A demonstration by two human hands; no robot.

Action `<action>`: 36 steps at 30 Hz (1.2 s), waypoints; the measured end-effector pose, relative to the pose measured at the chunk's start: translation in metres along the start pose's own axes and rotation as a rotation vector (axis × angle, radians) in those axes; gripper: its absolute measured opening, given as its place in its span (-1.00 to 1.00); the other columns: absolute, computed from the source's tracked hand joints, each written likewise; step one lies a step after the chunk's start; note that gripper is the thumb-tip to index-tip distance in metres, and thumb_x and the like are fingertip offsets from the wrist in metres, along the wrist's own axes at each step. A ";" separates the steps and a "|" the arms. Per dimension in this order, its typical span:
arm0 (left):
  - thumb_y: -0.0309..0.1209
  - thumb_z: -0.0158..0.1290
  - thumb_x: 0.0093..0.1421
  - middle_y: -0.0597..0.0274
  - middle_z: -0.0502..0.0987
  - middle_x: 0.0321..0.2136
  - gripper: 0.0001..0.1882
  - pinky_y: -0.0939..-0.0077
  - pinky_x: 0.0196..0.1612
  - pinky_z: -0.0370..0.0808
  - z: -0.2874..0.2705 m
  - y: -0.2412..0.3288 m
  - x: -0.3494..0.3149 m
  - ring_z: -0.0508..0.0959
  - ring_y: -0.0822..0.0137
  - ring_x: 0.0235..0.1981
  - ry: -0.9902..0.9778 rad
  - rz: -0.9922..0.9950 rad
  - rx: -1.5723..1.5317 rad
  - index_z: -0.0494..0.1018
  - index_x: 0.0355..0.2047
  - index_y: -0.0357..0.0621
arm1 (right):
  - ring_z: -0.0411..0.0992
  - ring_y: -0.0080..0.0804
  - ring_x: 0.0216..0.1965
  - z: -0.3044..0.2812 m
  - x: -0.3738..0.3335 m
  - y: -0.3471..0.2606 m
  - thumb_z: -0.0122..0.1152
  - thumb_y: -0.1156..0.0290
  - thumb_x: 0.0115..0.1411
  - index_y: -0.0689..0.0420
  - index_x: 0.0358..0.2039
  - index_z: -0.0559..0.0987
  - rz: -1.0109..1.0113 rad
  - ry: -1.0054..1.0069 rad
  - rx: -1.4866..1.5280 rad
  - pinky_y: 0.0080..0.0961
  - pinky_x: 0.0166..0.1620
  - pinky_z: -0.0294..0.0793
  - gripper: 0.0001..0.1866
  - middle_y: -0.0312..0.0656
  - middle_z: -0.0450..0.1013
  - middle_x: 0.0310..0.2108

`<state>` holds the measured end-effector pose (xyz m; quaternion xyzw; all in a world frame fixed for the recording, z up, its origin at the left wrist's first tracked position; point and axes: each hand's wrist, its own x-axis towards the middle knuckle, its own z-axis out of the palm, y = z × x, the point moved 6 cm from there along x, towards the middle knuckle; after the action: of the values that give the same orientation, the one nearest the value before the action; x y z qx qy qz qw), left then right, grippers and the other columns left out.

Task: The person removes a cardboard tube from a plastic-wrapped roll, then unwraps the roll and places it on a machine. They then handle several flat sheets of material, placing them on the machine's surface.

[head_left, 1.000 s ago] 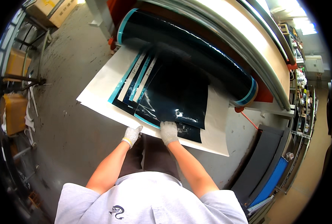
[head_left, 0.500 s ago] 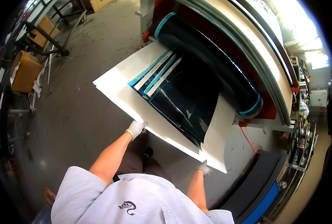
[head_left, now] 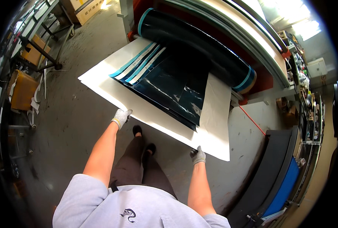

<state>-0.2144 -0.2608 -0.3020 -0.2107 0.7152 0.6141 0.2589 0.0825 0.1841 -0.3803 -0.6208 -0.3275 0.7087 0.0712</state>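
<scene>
A large white sheet, seemingly of paper, slopes out from under a dark film roll with bright blue bands near its ends. My left hand, in a light grey knit glove, pinches the sheet's near edge left of its middle, thumb on top. Close to the right corner, my right hand, gloved alike, grips the same edge; its fingers are partly hidden. Several glossy dark film pieces lie overlapping on the sheet, reaching back beneath the roll. Blue and white strips run along their left side.
The roll sits on a machine with a long metal bar and a white upright. At right are a black bench-like thing, a red line and loaded shelves. Cardboard boxes and a wheeled frame stand at left.
Both hands keep hold of the sheet's near edge. My arms reach farther forward, and sheet and roll appear higher and farther left as the view shifts. More of my legs shows.
</scene>
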 end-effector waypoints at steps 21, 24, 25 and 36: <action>-0.31 0.17 0.18 0.26 0.47 -0.66 -0.77 0.46 -0.57 0.38 -0.135 -0.224 -0.199 0.44 0.42 -0.68 -0.045 -0.068 0.070 0.51 -0.44 -0.25 | 0.30 -0.34 -0.73 -0.190 -0.171 0.199 0.20 0.21 0.29 0.19 -0.33 0.45 -0.099 0.160 -0.200 -0.38 -0.67 0.35 -0.72 -0.14 0.38 -0.66; -0.29 0.17 0.19 0.25 0.46 -0.68 -0.73 0.46 -0.58 0.38 -0.147 -0.244 -0.225 0.44 0.42 -0.68 -0.026 -0.088 0.049 0.50 -0.48 -0.26 | 0.30 -0.36 -0.71 -0.211 -0.191 0.221 0.17 0.20 0.31 0.16 -0.33 0.42 -0.051 0.219 -0.166 -0.40 -0.66 0.33 -0.72 -0.15 0.36 -0.65; -0.27 0.17 0.19 0.24 0.45 -0.71 -0.70 0.47 -0.59 0.37 -0.152 -0.250 -0.233 0.43 0.42 -0.70 -0.010 -0.117 0.053 0.49 -0.54 -0.27 | 0.30 -0.37 -0.70 -0.214 -0.196 0.226 0.15 0.20 0.32 0.15 -0.34 0.41 -0.031 0.227 -0.145 -0.41 -0.65 0.32 -0.72 -0.16 0.35 -0.65; -0.12 0.22 0.18 0.25 0.42 -0.78 -0.50 0.47 -0.62 0.27 -0.147 -0.274 -0.250 0.37 0.43 -0.75 -0.024 -0.127 0.174 0.43 -0.75 -0.21 | 0.15 -0.55 -0.69 -0.201 -0.244 0.247 -0.06 -0.06 0.37 0.07 -0.50 0.48 0.321 0.062 -0.315 -0.54 -0.57 0.14 -0.51 -0.40 0.26 -0.66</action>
<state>0.1334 -0.4528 -0.3386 -0.2249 0.7479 0.5344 0.3233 0.3978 -0.0554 -0.3164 -0.6898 -0.3290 0.6317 -0.1302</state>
